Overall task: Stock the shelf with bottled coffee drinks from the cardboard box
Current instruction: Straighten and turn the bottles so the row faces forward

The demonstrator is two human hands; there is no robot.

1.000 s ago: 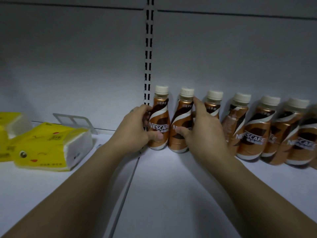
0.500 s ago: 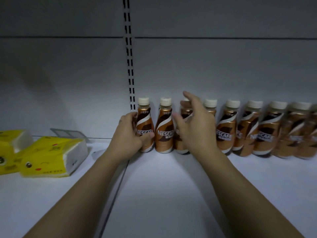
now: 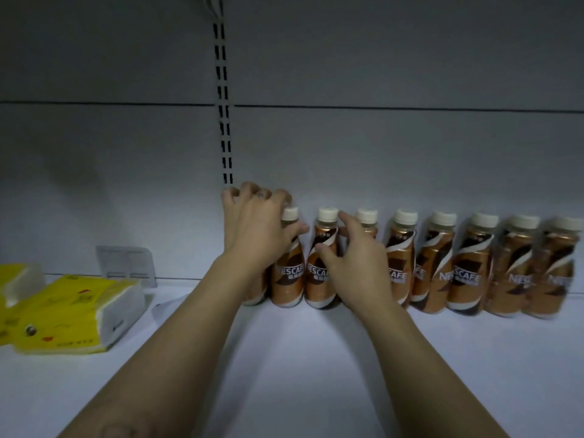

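A row of several brown coffee bottles [image 3: 464,273] with cream caps stands along the back of the white shelf [image 3: 300,368]. My left hand [image 3: 252,226] is raised over the leftmost bottle [image 3: 252,297], hiding all but its base. The fingers curl over its top, and the thumb lies against the neck of the second bottle [image 3: 289,276]. My right hand [image 3: 357,267] hovers in front of the third bottle [image 3: 320,282] and the one after it. Its fingers are spread and hold nothing, with the thumb near that bottle's neck. The cardboard box is out of view.
Yellow tissue packs [image 3: 72,314] lie on the shelf at the left, with a clear plastic divider [image 3: 126,263] behind them. A slotted upright [image 3: 224,121] runs up the grey back panel above my left hand. Bare shelf lies in front of the bottles.
My left hand has slid up from the leftmost bottle's body to its top. My right hand let go of its bottle and stays spread open. The view has tilted upward.
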